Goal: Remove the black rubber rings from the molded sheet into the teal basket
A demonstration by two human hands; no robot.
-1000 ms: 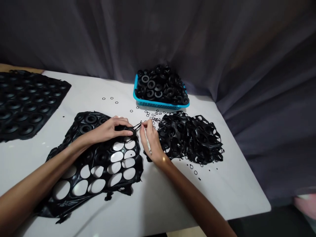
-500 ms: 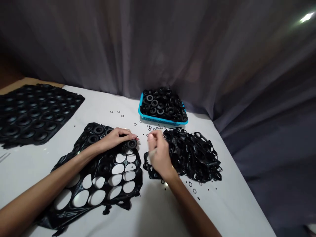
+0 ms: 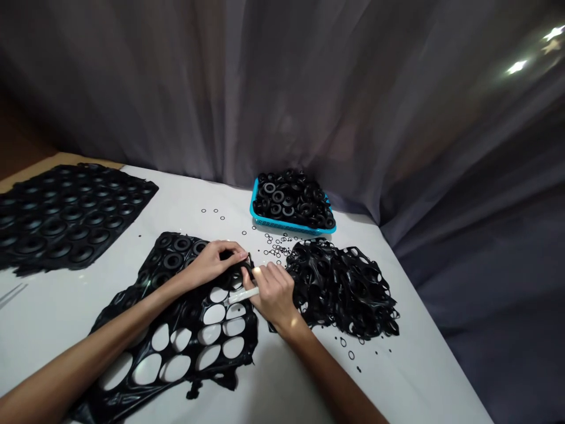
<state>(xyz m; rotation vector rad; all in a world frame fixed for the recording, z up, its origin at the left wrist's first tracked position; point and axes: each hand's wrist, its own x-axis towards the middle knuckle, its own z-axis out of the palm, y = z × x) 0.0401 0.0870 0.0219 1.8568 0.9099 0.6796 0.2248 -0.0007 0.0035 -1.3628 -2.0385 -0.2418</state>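
Note:
A black rubber sheet (image 3: 220, 365) with round cut-outs lies in front of me, several rubber rings (image 3: 172, 260) still sitting in its far part. My left hand (image 3: 220, 259) is closed at the sheet's far right corner, pinching a black rubber ring (image 3: 242, 266) that the fingers partly hide. Close against it, my right hand (image 3: 272, 290) is closed round a slim white-handled tool (image 3: 242, 295). The handle points left over the cut-outs; the tip is at the ring, too small to make out.
A blue basket (image 3: 293, 226) heaped with black rubber rings stands at the back. Crumpled, perforated rubber scrap (image 3: 348, 288) lies to the right. Another rubber sheet (image 3: 75, 218) is at the far left. Small thin rings (image 3: 276, 246) are scattered on the white table (image 3: 424, 365), with a grey curtain (image 3: 282, 88) behind.
My right hand has moved left and slightly down to meet the left hand at the ring, and the white handle now shows clearly. The view has tilted up slightly.

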